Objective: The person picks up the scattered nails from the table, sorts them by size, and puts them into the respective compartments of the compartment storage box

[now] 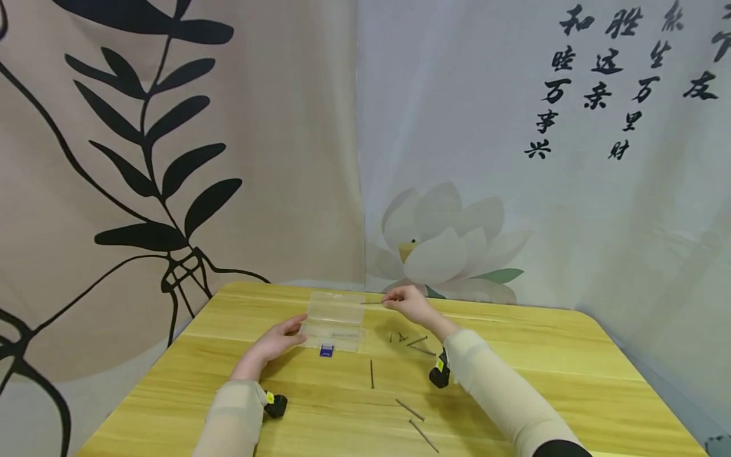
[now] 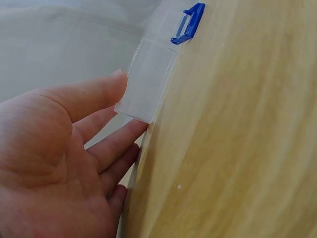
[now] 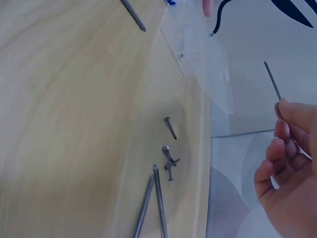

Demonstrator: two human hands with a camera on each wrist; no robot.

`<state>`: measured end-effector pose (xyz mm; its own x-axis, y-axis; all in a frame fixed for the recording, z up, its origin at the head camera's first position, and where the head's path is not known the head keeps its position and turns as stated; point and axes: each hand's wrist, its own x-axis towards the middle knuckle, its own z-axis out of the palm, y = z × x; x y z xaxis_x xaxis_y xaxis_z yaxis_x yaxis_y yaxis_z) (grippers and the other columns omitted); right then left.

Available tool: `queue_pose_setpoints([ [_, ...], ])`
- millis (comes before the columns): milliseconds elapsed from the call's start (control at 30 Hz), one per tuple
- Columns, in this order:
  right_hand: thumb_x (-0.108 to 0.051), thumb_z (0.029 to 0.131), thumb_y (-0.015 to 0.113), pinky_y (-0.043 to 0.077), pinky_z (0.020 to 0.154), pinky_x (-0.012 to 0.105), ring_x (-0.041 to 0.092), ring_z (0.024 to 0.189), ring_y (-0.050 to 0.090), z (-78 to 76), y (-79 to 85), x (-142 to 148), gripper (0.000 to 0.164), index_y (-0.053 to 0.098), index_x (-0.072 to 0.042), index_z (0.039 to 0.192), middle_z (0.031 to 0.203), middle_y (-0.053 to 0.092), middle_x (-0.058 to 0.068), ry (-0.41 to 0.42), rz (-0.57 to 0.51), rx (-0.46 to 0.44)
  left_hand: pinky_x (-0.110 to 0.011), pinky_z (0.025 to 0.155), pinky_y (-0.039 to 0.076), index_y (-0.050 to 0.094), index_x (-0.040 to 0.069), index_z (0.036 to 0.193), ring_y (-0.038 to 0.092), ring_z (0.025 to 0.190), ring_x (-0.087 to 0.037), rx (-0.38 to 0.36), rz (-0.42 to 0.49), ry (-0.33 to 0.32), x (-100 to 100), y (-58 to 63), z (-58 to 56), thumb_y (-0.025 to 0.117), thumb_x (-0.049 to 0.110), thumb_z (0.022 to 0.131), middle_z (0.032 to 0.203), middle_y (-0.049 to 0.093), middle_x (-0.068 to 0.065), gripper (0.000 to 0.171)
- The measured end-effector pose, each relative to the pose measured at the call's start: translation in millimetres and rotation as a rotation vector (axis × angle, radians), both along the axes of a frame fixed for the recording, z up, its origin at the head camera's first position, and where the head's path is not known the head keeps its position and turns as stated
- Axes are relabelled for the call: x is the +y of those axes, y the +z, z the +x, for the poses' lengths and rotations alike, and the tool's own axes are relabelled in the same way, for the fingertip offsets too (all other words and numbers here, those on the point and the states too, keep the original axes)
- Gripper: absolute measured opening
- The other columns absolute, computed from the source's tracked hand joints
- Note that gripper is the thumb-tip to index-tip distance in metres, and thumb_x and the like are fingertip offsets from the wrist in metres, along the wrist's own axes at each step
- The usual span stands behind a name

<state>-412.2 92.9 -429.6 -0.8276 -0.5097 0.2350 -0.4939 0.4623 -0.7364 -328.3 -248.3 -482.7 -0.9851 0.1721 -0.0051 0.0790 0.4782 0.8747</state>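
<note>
Cream sleeves (image 1: 502, 392), black wrist cameras (image 1: 276, 407) with yellow labels (image 1: 439, 365)

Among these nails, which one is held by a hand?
The nail pinched in the right hand, raised off the table beside the clear box; the nails on the table lie untouched.

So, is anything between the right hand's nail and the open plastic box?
Nothing visible, though the open lid of the plastic box, beside the nail in the head view, might catch it.
</note>
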Motion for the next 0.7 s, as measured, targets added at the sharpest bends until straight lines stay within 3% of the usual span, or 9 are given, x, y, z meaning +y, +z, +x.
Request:
queue_pose_setpoints([
  [433, -0.013, 0.095, 0.063, 0.048, 0.070, 0.031, 0.012, 0.079, 0.056, -3.6, -13.9, -27.0, 0.015, 0.074, -0.004, 0.100, 0.093, 0.067, 0.000, 0.014, 0.047, 0.002, -0.060, 0.107, 0.027, 0.036, 0.003, 0.149, 0.035, 0.133, -0.047, 0.012, 0.001, 0.017, -0.4, 1.3, 1.7, 0.058, 0.013, 0.097, 0.144, 0.038, -0.031, 0.057],
  [700, -0.015, 0.094, 0.065, 0.040, 0.059, 0.026, 0.010, 0.067, 0.046, -1.6, -23.9, -46.2, 0.011, 0.075, -0.009, 0.095, 0.088, 0.069, -0.002, 0.018, 0.101, 0.023, -0.060, 0.107, 0.027, 0.037, 0.003, 0.149, 0.034, 0.133, -0.047, 0.015, 0.014, 0.015, -1.2, 0.0, 2.1, 0.059, 0.013, 0.097, 0.144, 0.038, -0.031, 0.057],
])
